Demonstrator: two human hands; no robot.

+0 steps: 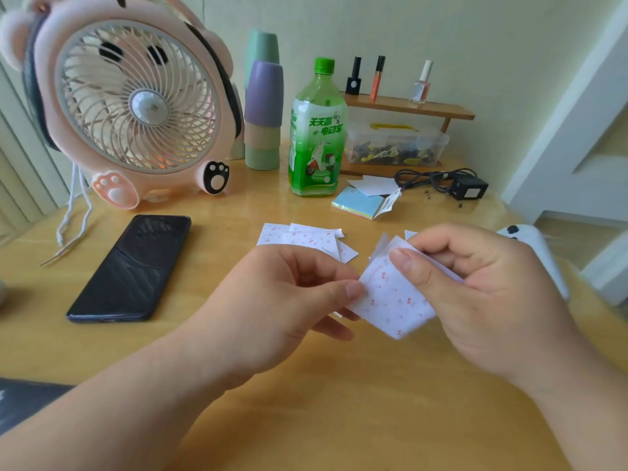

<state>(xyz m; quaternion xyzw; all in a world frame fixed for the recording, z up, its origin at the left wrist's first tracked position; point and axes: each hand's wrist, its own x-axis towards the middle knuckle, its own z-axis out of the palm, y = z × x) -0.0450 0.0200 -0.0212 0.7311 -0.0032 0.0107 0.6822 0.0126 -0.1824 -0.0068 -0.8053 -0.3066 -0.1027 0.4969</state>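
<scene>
**Above the table, a pinched paper that could slip or crease askew**

Above the table (306, 402), just in front of the person, a small cherry-print paper (390, 297) is held in the air between both hands. The left hand (282, 294) pinches its left corner, thumb on top and curled fingers (334, 329) beneath. The right hand (486, 290) grips the upper edge, with the thumb pressed on the printed face and the other fingers folded behind.

The grip is only at the edges, so the main risk is the paper bowing or sliding out of one pinch. A fold made then would probably run crooked. Pulling the hands apart too hard could tear the thin sheet at the left corner. Any draught from the fan (136, 96) might also scatter the loose cut pieces (306, 241) lying farther back on the table.

The paper sits cornerwise, printed side up toward the camera. Its long axis seems to run from the corner under the right thumb down to the low corner nearest the person. The right hand covers one side, so the full outline is uncertain.
</scene>
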